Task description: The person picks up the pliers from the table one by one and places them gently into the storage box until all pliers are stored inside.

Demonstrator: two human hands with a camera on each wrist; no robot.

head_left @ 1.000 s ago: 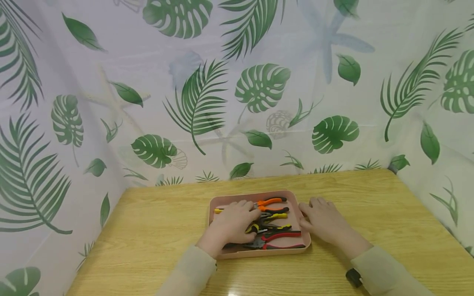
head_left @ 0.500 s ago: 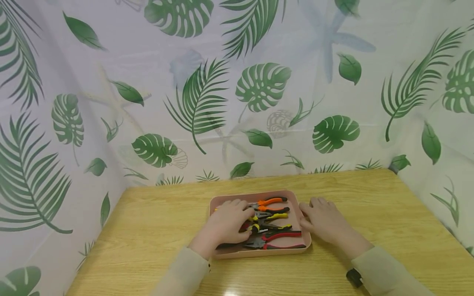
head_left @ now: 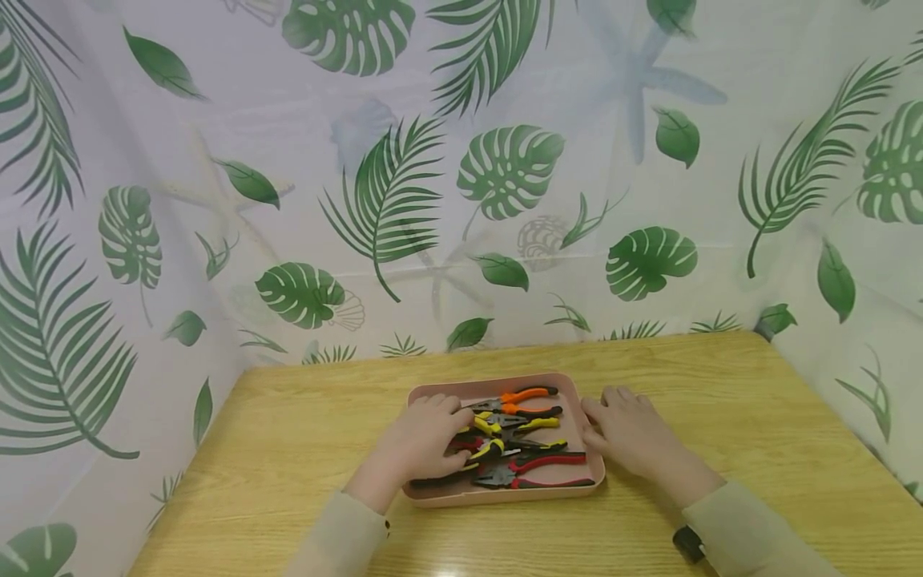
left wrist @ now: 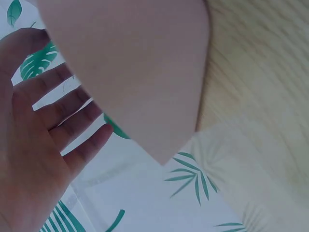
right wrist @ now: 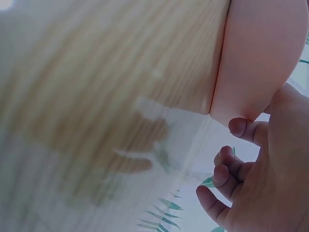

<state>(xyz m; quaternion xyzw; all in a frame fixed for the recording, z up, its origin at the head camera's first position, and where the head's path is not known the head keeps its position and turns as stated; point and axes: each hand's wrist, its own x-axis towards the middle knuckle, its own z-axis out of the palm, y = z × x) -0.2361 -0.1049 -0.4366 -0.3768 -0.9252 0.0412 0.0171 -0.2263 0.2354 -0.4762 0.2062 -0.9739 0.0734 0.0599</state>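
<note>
In the head view, a shallow pink tray (head_left: 505,495) holds several pliers lying roughly crosswise. Among them are pliers with orange-and-black handles (head_left: 530,393) at the back, yellow-and-black pliers (head_left: 542,423) in the middle, and red-and-black pliers (head_left: 551,460) near the front. My left hand (head_left: 424,437) is over the tray's left part, beside yellow-and-black handles (head_left: 490,450). Its fingers look loosely extended in the left wrist view, with the tray wall (left wrist: 130,63) hiding the thumb's end. My right hand (head_left: 627,429) touches the tray's right side from outside, its fingers relaxed.
The tray stands on a wood-grain table (head_left: 303,449). A white cloth backdrop (head_left: 433,200) printed with green leaves rises behind the table and along both sides.
My left hand has slid leftward over the tray, uncovering more of the pliers in the middle. The right hand stays at the tray's right side.
</note>
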